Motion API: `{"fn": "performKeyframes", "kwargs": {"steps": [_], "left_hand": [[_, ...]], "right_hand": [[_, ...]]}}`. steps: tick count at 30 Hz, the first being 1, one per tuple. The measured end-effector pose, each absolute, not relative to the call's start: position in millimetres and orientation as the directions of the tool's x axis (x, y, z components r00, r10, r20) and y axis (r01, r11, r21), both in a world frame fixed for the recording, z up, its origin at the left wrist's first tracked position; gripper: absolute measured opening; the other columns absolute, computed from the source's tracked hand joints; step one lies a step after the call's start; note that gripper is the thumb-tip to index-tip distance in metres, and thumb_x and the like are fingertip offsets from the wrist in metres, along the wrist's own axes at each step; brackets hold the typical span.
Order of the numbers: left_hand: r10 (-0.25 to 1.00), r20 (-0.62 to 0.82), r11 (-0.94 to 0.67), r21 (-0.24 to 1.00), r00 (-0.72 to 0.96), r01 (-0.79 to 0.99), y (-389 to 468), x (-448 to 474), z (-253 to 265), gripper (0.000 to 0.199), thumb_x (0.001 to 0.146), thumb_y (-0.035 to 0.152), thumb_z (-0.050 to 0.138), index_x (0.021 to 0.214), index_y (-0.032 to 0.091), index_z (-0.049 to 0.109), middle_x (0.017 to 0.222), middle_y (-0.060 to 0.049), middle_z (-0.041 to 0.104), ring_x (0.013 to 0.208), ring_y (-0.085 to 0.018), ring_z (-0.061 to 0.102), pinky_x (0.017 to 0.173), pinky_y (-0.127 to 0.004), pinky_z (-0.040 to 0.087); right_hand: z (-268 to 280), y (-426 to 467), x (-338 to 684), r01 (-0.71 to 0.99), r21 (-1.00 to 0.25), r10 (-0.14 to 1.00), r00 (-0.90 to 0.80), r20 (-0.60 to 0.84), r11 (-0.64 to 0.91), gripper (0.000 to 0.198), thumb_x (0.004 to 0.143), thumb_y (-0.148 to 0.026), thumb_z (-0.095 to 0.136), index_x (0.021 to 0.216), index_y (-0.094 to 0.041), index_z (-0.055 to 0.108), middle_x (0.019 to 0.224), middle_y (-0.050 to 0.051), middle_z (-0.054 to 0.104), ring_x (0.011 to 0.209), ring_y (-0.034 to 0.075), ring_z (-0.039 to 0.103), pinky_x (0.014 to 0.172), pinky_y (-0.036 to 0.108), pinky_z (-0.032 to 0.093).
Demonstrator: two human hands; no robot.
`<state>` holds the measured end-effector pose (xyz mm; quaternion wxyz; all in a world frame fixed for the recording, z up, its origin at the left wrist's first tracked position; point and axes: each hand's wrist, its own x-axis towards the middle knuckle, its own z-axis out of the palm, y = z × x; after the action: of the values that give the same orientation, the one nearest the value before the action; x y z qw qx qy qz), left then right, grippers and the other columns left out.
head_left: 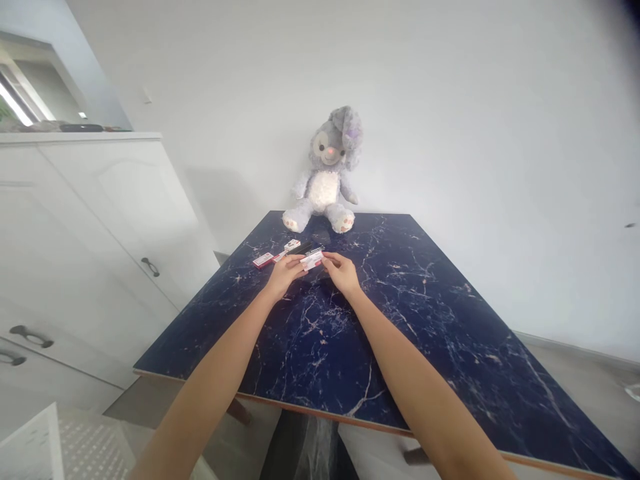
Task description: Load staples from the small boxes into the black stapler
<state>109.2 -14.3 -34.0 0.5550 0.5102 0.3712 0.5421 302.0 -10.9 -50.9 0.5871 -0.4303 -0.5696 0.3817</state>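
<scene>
A small white box with red printing [313,261] is held between my two hands over the far half of the table. My left hand [286,275] grips its left end, fingers closed. At the right end, the thumb and fingers of my right hand [341,272] pinch it. Just beyond my left hand lie a red-and-white small box [263,261] and another white small box [292,245]. A black object [301,248] sits close behind the held box, partly hidden; its kind is unclear.
The dark blue marbled table [400,320] fills the middle of the view. A grey plush rabbit [325,190] sits at its back edge against the white wall. White cabinets [90,247] with dark handles stand at the left.
</scene>
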Motion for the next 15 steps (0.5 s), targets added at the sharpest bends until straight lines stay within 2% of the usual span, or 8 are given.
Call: {"fn": "performKeyframes", "kwargs": {"steps": [3, 7, 12, 15], "left_hand": [[0.979, 0.151, -0.118, 0.968, 0.138, -0.221, -13.9, 109.3, -34.9, 0.036, 0.073, 0.029, 0.085, 0.102, 0.015, 0.069, 0.107, -0.011, 0.074, 0.102, -0.023, 0.07, 0.097, -0.046, 0.056], [0.978, 0.149, -0.12, 0.974, 0.146, -0.193, -14.3, 109.7, -34.9, 0.039, 0.072, 0.031, 0.085, 0.103, 0.016, 0.069, 0.107, -0.01, 0.074, 0.1, -0.023, 0.07, 0.096, -0.045, 0.057], [0.978, 0.151, -0.122, 0.973, 0.141, -0.196, -16.1, 109.9, -32.5, 0.041, 0.069, 0.032, 0.087, 0.102, 0.016, 0.068, 0.107, -0.01, 0.075, 0.099, -0.022, 0.07, 0.095, -0.044, 0.056], [0.979, 0.143, -0.116, 0.976, 0.146, -0.182, -17.2, 110.0, -31.2, 0.043, 0.067, 0.033, 0.088, 0.102, 0.017, 0.069, 0.109, -0.01, 0.074, 0.097, -0.022, 0.071, 0.093, -0.043, 0.056]], "right_hand": [[-48.2, -13.0, 301.7, 0.087, -0.93, 0.932, 0.019, 0.361, 0.358, 0.036, 0.08, -0.04, 0.068, 0.111, -0.024, 0.074, 0.108, 0.004, 0.075, 0.095, 0.021, 0.071, 0.086, 0.036, 0.057], [-44.0, -15.1, 303.3, 0.19, -0.914, 0.925, 0.062, 0.375, 0.358, 0.036, 0.079, -0.036, 0.068, 0.112, -0.024, 0.075, 0.112, 0.004, 0.074, 0.085, 0.019, 0.07, 0.086, 0.036, 0.055], [-41.5, -17.5, 302.8, 0.286, -0.885, 0.917, 0.05, 0.396, 0.367, 0.035, 0.078, -0.03, 0.066, 0.112, -0.025, 0.075, 0.103, 0.002, 0.076, 0.081, 0.019, 0.069, 0.087, 0.037, 0.054], [-41.5, -17.7, 301.4, 0.297, -0.871, 0.909, 0.022, 0.417, 0.392, 0.037, 0.077, -0.027, 0.067, 0.113, -0.026, 0.073, 0.106, 0.0, 0.075, 0.08, 0.018, 0.069, 0.086, 0.037, 0.055]]}}
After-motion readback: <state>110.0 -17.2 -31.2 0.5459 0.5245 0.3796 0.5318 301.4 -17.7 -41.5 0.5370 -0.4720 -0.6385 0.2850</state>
